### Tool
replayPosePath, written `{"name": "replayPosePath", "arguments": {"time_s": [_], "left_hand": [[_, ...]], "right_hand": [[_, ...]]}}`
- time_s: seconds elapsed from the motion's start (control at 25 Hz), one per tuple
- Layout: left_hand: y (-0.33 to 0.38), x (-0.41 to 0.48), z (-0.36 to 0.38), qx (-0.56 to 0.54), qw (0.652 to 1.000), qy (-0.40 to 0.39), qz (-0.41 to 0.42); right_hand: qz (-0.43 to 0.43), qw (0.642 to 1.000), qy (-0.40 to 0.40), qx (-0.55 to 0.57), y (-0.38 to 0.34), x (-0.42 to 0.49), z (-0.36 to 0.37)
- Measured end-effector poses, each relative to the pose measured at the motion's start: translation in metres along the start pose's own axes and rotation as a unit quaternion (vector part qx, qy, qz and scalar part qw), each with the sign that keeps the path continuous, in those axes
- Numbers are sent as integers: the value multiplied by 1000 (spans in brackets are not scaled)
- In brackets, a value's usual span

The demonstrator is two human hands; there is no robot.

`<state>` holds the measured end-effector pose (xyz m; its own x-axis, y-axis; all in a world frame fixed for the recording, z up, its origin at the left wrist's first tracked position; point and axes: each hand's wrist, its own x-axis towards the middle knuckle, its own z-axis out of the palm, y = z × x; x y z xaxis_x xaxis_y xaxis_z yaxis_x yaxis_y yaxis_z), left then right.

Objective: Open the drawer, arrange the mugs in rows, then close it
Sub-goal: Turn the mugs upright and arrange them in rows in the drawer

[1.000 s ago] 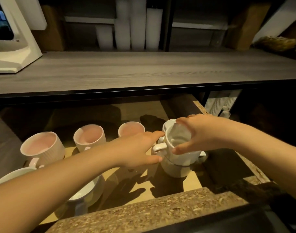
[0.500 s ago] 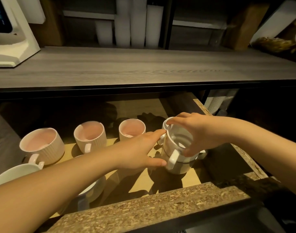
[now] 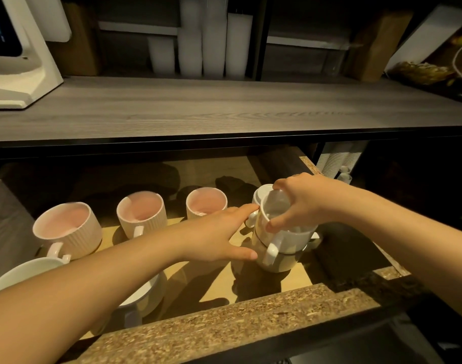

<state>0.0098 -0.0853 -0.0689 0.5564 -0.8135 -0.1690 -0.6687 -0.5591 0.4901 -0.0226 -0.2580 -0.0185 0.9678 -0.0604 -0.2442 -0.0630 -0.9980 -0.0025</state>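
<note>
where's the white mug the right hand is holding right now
In the head view, the top white mug sits stacked on another white mug at the drawer's right end, right of the three ribbed pink mugs.

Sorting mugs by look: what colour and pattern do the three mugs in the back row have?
Ribbed mugs, cream outside with pink insides, clearest in the head view.

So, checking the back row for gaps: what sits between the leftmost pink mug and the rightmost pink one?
One more pink mug stands between the leftmost and rightmost, in the head view.
</note>
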Motion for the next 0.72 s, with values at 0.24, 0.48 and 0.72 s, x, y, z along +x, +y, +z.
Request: {"name": "replayPosePath", "arguments": {"time_s": [0.24,0.48,0.72], "left_hand": [[12,-4,-38,80,996,40,-2],[-13,-9,-61,134,985,37,-98],[-35,-22,-60,151,966,-45,-202]], "right_hand": [[-32,999,13,13,4,-1,-16],[-90,995,35,29,-12,-5,-35],[-166,986,25,15,-48,-3,-20]]}}
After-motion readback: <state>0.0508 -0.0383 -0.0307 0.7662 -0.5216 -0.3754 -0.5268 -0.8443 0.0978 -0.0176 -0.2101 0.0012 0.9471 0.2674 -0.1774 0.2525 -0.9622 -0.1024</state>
